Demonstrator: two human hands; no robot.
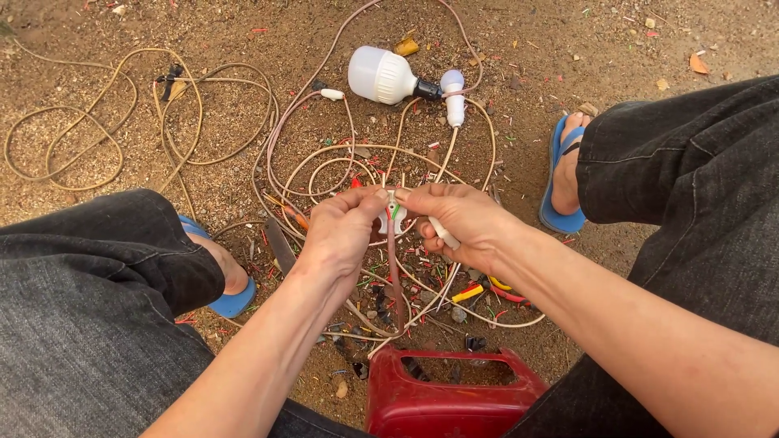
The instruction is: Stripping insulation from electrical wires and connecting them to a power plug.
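Head view looks straight down between two knees in dark trousers onto bare sandy ground (243, 24). Both forearms reach forward from the lower edge and meet at the middle of the picture, wrists bent slightly inward. The left hand (341, 231) shows its back to the camera, knuckles up, its grip pressed together: thumb and forefinger pinch the left side of a small white plug (393, 215) with a green mark on it. The right hand (458, 219) comes in from the right, fingers curled, its fingertips pinching the plug's top right edge; a short white piece (443, 233) sticks out beneath its palm, though what it is cannot be told. A pinkish cable (395, 276) hangs down from the plug toward a red plastic stool (446, 401) at the lower edge.

On the ground beyond the hands lies a tangle of beige wire loops (324, 162), and further up a white bulb (381, 75) in a black holder touching a white socket piece (453, 97). More beige cord (73, 138) coils near the upper left. A yellow-and-red tool (469, 292) lies just below the right wrist among coloured wire scraps. Blue sandals sit on each foot, the left sandal (231, 302) beside the left forearm, the right sandal (560, 215) at the right.
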